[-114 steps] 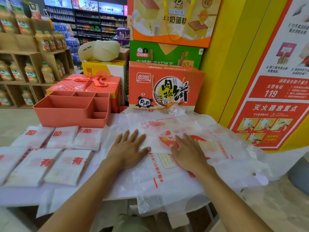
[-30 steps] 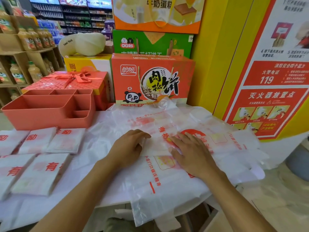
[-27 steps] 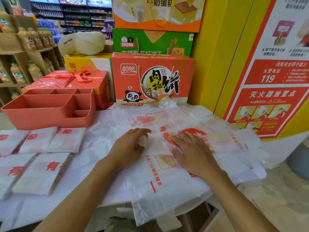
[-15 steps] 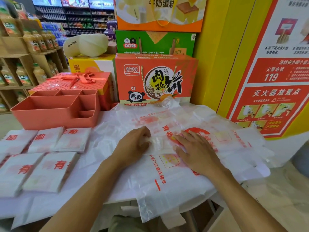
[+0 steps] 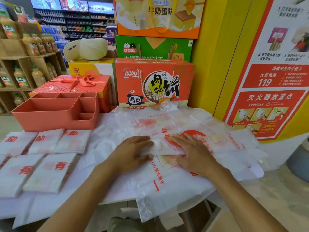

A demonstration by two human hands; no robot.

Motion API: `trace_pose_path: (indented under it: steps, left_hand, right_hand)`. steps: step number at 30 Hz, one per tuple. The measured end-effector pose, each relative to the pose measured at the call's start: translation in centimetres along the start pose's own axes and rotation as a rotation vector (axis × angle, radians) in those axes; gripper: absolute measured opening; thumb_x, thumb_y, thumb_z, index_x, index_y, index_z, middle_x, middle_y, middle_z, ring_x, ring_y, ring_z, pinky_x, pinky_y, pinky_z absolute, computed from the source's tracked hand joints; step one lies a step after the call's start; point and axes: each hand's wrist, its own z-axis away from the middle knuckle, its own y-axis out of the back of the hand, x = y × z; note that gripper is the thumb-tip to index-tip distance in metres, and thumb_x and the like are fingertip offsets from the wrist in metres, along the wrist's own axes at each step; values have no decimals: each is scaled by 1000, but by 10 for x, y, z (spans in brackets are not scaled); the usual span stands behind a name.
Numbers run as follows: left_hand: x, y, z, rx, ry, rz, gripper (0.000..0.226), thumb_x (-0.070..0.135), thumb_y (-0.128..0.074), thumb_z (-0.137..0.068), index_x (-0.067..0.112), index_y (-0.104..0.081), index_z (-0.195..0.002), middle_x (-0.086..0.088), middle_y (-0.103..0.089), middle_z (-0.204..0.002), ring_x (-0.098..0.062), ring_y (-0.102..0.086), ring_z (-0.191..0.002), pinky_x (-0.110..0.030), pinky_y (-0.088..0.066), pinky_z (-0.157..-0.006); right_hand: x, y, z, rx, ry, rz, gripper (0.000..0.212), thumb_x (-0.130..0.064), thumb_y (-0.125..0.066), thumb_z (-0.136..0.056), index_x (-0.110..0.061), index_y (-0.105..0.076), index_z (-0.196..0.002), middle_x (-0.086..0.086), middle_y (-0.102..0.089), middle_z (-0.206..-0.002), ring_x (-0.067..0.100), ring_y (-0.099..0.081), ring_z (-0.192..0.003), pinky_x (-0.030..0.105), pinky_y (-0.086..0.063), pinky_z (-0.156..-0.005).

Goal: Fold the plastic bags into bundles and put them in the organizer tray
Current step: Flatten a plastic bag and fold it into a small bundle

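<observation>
My left hand (image 5: 132,154) has gone from lying flat to pinching a raised fold of the top plastic bag (image 5: 167,180) at the table's near middle. My right hand (image 5: 194,154) lies flat, pressing the bag just beside it. I judge this an early fold; next I must turn it over and crease it. The organizer tray (image 5: 55,119) sits far left, behind the folded bundles (image 5: 50,171).

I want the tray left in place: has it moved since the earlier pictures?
No. The tray still sits in front of the red gift box, just beyond the bundles, as before.
</observation>
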Motion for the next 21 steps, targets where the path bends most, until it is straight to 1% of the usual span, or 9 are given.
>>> trace_pose_path:
  steps: [2, 5, 8, 10, 14, 16, 17, 19, 21]
  left_hand:
    - [-1, -1, 1, 20, -15, -30, 65, 69, -40, -92, 31, -56, -143, 7, -49, -153, -14, -43, -141, -34, -35, -116]
    - [0, -1, 5, 41, -15, -41, 62, 67, -39, -94, 30, -59, -140, 5, -53, -149, -16, -47, -137, -38, -40, -112]
    - [1, 0, 6, 53, -14, -49, 60, 65, -36, -96, 29, -61, -138, 4, -57, -146, -16, -51, -134, -40, -44, -108]
    - [1, 1, 6, 60, -18, -43, 56, 60, -37, -98, 29, -63, -136, 5, -59, -143, -16, -54, -132, -41, -47, -105]
    - [3, 6, 7, 59, -13, -59, 55, 62, -39, -96, 32, -64, -135, 9, -61, -141, -13, -54, -131, -39, -47, -102]
    - [8, 9, 10, 42, -39, -99, 56, 63, -45, -92, 32, -64, -135, 10, -60, -141, -12, -53, -131, -39, -46, -101]
    - [10, 10, 11, 40, -53, -104, 53, 58, -48, -91, 33, -64, -135, 9, -60, -141, -13, -54, -130, -39, -47, -99]
    - [13, 15, 12, 58, -77, -90, 48, 35, -52, -88, 32, -65, -134, 8, -64, -137, -14, -57, -127, -37, -50, -94]
    - [15, 20, 13, 95, -67, -59, 52, 17, -53, -85, 30, -66, -133, 7, -68, -132, -16, -61, -122, -37, -54, -93]
  right_hand:
    - [-3, 0, 1, 43, -6, -6, 71, -52, -48, -91, -48, -19, -157, -19, -21, -166, 15, -14, -155, 39, -12, -125]
    - [-6, -2, 3, 133, -23, -46, 67, -47, -56, -93, -43, -31, -155, -17, -33, -161, 13, -27, -151, 39, -22, -123]
    - [-7, -1, 7, 109, 15, -46, 67, -57, -57, -93, -46, -31, -154, -21, -33, -161, 9, -25, -151, 39, -20, -123]
    - [-9, 1, 8, 126, 6, -59, 64, -59, -56, -94, -44, -35, -153, -19, -36, -159, 9, -29, -149, 38, -21, -122]
    - [-15, 2, 9, 231, -55, -76, 52, -37, -59, -96, -36, -47, -147, -12, -53, -149, 15, -49, -136, 39, -37, -116]
    - [-13, 2, 9, 262, -74, -69, 47, -34, -60, -95, -36, -53, -142, -12, -59, -141, 16, -56, -128, 40, -44, -110]
    - [-13, 2, 8, 269, -83, -75, 45, -34, -60, -95, -36, -55, -139, -13, -62, -137, 15, -58, -125, 40, -47, -108]
    - [-12, 4, 8, 293, -87, -113, 41, -31, -63, -92, -36, -60, -133, -14, -65, -130, 13, -60, -119, 39, -51, -105]
    - [-12, 7, 9, 361, -88, -117, 35, -26, -68, -89, -33, -66, -123, -14, -68, -121, 13, -61, -113, 37, -51, -103]
